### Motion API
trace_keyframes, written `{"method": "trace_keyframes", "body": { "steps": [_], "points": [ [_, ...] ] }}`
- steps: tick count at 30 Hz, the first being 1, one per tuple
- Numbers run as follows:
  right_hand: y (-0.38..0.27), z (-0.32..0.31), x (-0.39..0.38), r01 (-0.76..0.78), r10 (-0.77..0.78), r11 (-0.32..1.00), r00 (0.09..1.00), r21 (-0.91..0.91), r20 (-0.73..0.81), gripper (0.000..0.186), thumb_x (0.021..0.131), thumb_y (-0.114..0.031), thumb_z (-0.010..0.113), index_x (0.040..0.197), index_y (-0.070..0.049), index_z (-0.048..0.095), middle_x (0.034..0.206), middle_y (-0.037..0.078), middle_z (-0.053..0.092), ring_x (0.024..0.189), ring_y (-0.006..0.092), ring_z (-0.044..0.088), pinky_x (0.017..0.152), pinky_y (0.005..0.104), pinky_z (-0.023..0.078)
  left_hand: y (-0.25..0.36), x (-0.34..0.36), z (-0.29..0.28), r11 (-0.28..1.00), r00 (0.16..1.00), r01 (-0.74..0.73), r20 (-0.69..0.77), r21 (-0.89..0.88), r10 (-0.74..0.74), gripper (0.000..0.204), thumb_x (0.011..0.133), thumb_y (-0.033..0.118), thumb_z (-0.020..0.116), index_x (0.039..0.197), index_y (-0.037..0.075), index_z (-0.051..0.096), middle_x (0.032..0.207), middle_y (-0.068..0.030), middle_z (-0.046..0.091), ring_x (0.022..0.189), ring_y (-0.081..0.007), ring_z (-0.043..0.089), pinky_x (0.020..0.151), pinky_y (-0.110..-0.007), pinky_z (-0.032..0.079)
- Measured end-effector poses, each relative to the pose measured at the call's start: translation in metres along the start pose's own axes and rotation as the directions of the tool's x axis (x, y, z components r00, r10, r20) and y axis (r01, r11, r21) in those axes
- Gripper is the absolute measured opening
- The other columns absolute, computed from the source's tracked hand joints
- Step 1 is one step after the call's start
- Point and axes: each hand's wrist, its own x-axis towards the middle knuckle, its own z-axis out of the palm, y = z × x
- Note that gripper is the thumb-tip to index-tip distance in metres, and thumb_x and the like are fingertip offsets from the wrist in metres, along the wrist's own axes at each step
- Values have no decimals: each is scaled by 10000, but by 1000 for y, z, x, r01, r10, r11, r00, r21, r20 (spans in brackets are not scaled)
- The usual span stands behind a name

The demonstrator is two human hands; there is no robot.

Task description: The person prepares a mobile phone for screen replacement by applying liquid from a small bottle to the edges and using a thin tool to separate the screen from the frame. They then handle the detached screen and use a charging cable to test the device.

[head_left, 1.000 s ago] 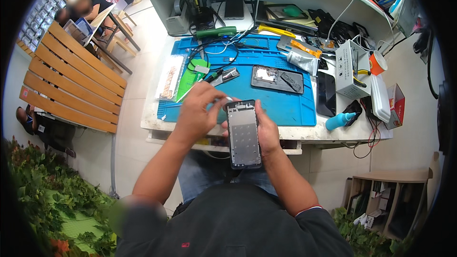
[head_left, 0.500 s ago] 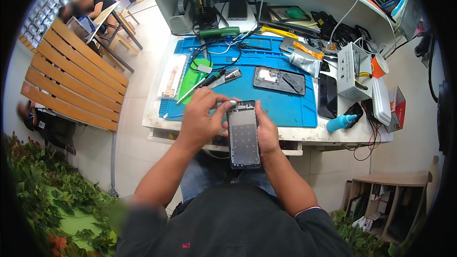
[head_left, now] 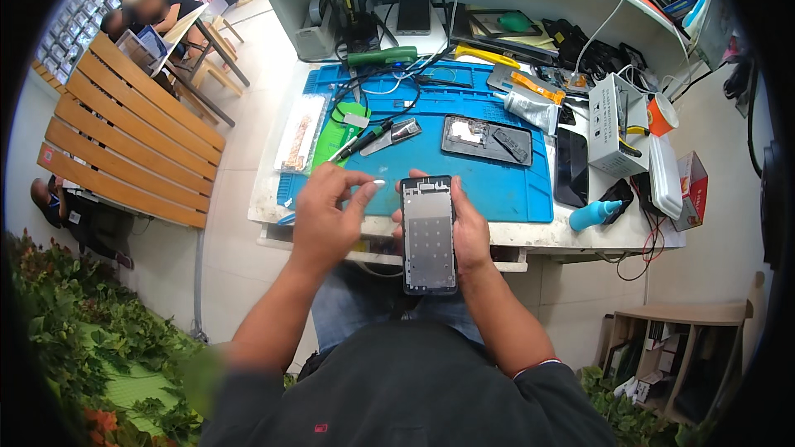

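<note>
My right hand (head_left: 470, 233) is closed around the side of a phone frame (head_left: 428, 236), a dark-edged housing with a grey metal plate facing up, held over my lap at the bench's front edge. To its left, my left hand (head_left: 330, 209) pinches a small white piece (head_left: 379, 184) between thumb and forefinger, apart from the frame; its exact kind is too small to make out. Beyond both hands, an opened phone body (head_left: 487, 141) with a loose black part on it rests on the blue work mat (head_left: 397, 190).
On the mat's left lie a pen-shaped tool (head_left: 364, 139), a green card (head_left: 331, 134) and a plastic bag (head_left: 302, 132). A dark phone (head_left: 570, 167), a blue bottle (head_left: 593, 215) and a white box (head_left: 614, 126) stand at the right. Cables and a green-handled tool (head_left: 381, 56) crowd the back.
My left hand has moved left, away from the phone frame's top edge, with the small white piece in its fingertips. My right hand still holds the frame, shifted slightly right.
</note>
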Motion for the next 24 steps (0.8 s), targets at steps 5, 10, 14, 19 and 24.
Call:
{"method": "trace_keyframes", "body": {
  "steps": [5, 10, 14, 19, 24],
  "points": [
    [3, -9, 5, -14, 16, 999, 997, -34, 74, 724, 1270, -570, 268, 1666, -20, 522, 1413, 199, 738, 1059, 335, 805, 910, 460, 691, -20, -4, 40, 996, 995, -85, 43, -29, 86, 92, 1017, 66, 864, 1084, 13, 830, 967, -73, 661, 847, -195, 691, 700, -363, 597],
    [7, 4, 1, -1, -2, 998, 999, -61, -48, 740, 1264, -580, 278, 1675, -13, 516, 1400, 199, 746, 1026, 359, 812, 869, 472, 696, -13, 16, 37, 985, 984, -175, -18, 8, 175, 97, 1004, 61, 866, 1091, 29, 839, 948, -74, 657, 824, -202, 652, 695, -354, 557],
    [4, 1, 6, -4, 4, 999, 1000, -45, -14, 728, 1270, -566, 269, 1674, -13, 516, 1402, 197, 742, 1035, 346, 812, 878, 463, 694, -20, 12, 27, 991, 991, -135, 8, 20, 135, 85, 1005, 91, 882, 1069, 48, 847, 899, -54, 635, 786, -184, 604, 684, -347, 487],
    [1, 1, 1, -12, 13, 1000, 1000, 12, -20, 711, 1275, -545, 267, 1667, -9, 523, 1391, 200, 750, 1033, 345, 815, 881, 462, 697, -10, 9, 10, 998, 998, -53, -30, -24, 53, 91, 1014, 108, 883, 1066, 41, 849, 903, -47, 649, 771, -172, 595, 691, -318, 491],
    [-1, -7, 2, -55, 53, 998, 994, 18, 95, 705, 1276, -541, 271, 1660, -13, 534, 1305, 199, 781, 996, 346, 824, 892, 459, 699, -18, 7, 20, 990, 992, -105, 58, -98, 111, 93, 999, 87, 882, 1073, 38, 855, 921, -53, 680, 794, -177, 632, 702, -318, 511]
  ]
}}
